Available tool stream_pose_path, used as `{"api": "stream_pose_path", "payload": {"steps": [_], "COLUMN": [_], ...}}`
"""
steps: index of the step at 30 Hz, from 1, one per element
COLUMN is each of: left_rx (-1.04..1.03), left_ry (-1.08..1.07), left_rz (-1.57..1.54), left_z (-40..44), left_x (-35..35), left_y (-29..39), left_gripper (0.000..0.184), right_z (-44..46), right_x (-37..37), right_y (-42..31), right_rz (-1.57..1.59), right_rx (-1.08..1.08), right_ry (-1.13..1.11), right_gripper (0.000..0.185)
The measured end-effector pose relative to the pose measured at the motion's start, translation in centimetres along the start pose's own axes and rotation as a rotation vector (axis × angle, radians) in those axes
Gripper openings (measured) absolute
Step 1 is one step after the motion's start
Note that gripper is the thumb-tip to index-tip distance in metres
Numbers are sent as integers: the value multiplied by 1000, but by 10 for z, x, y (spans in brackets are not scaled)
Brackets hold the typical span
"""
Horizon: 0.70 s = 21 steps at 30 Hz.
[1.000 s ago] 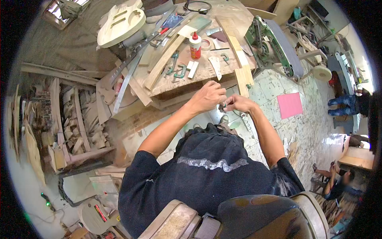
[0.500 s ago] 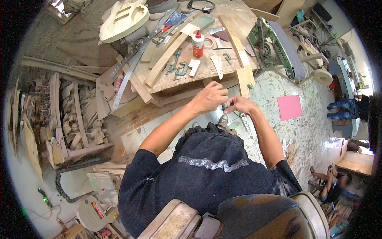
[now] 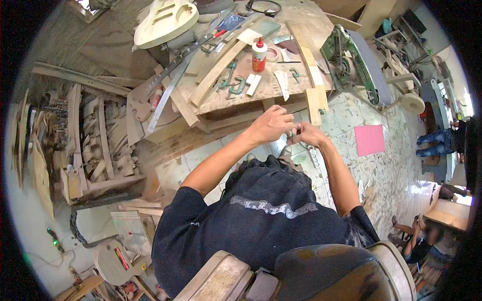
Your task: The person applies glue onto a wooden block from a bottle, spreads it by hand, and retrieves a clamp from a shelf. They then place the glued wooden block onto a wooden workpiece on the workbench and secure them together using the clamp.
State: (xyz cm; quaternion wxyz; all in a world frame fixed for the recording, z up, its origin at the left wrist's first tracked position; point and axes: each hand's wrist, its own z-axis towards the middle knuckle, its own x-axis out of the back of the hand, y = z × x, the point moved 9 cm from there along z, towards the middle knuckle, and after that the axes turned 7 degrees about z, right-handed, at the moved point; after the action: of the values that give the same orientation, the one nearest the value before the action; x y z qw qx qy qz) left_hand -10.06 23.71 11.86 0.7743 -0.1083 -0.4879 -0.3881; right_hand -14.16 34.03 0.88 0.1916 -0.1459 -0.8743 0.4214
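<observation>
My left hand (image 3: pixel 272 124) is closed, fingers curled, just off the front edge of the workbench (image 3: pixel 226 103). Close beside it on the right, my right hand (image 3: pixel 307 135) pinches a small dark object (image 3: pixel 291 134) too small to identify. Whether the left fingers also grip something is hidden. On the bench beyond the hands lie a white tapered piece (image 3: pixel 282 84), green clamps (image 3: pixel 237 88), small white blocks (image 3: pixel 253 84) and a white glue bottle with a red cap (image 3: pixel 259 55).
Long wooden strips (image 3: pixel 218 71) lie across the bench, with a guitar-shaped body (image 3: pixel 166 22) behind. A green belt sander (image 3: pixel 359 65) stands at the right. Pink sheet (image 3: pixel 369 140) lies on the floor. One person (image 3: pixel 436 142) stands and another (image 3: pixel 420 244) sits at the far right.
The view has shifted, so the bench and its objects appear farther right. My hands stay close together, with little change in their pose.
</observation>
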Motion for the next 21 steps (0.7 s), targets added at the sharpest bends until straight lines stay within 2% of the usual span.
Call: {"api": "stream_pose_path", "payload": {"steps": [4, 7, 10, 13, 16, 21], "left_rx": [-1, 25, 40, 60, 80, 143], "left_ry": [16, -13, -31, -53, -45, -55], "left_rz": [20, 12, 7, -5, -32, -71], "left_z": [0, -2, -4, -6, -7, -7], "left_x": [4, 5, 0, -6, -7, -11], "left_y": [-1, -5, -7, -7, -9, -18], "left_gripper": [8, 7, 6, 6, 6, 6], "right_z": [-12, -4, 6, 9, 6, -2], "right_x": [-4, -7, -2, 2, 1, 1], "right_y": [-22, -5, 16, 18, 16, 9], "right_rz": [26, 402, 264, 160, 68, 69], "right_rx": [60, 91, 30, 96, 75, 96], "right_ry": [16, -79, -53, 24, 29, 1], "right_gripper": [22, 25, 25, 20, 21, 29]}}
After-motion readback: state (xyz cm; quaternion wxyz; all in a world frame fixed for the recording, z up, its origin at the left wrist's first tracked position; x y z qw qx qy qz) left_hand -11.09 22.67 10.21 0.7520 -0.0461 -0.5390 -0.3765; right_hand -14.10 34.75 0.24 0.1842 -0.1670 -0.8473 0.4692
